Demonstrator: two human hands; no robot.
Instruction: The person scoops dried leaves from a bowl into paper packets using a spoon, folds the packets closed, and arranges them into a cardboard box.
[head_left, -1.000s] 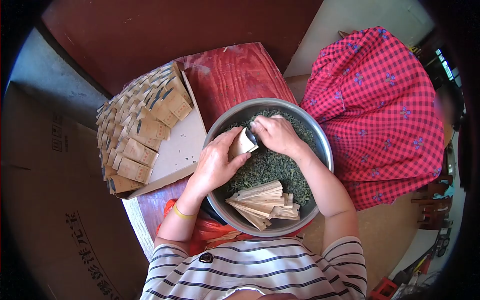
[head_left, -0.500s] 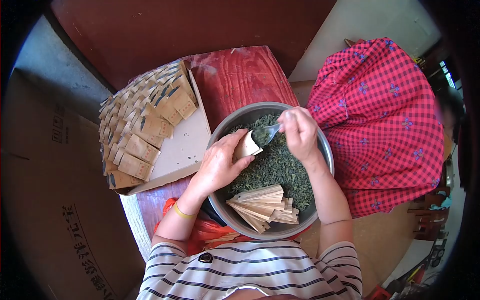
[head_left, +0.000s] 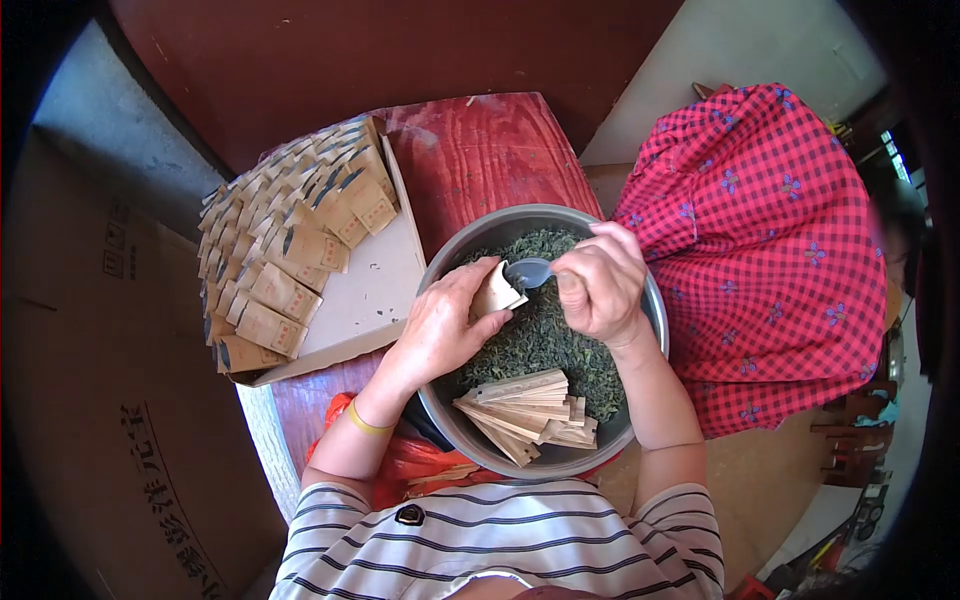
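Observation:
A small kraft paper packet (head_left: 496, 291) is pinched in my left hand (head_left: 440, 322), its mouth spread and facing right. My right hand (head_left: 603, 283) grips a metal spoon (head_left: 530, 271), whose bowl sits at the packet's mouth and looks mostly bare of leaves. Both hands are over a wide metal basin (head_left: 648, 405) filled with dark green dried leaves (head_left: 560, 350). Flat paper packets (head_left: 520, 405) lie fanned in a stack on the leaves, at the basin's near side.
Left of the basin, a shallow cardboard tray (head_left: 372, 300) holds rows of upright filled packets (head_left: 290, 250). It stands on a red wooden table (head_left: 490, 150). A red checked cloth (head_left: 760, 250) covers something at right. An orange plastic bag (head_left: 420, 465) lies near my body.
The leaves heaped on the spoon are gone from its bowl. My right hand has lowered slightly and turned, while my left hand keeps the packet in nearly the same place.

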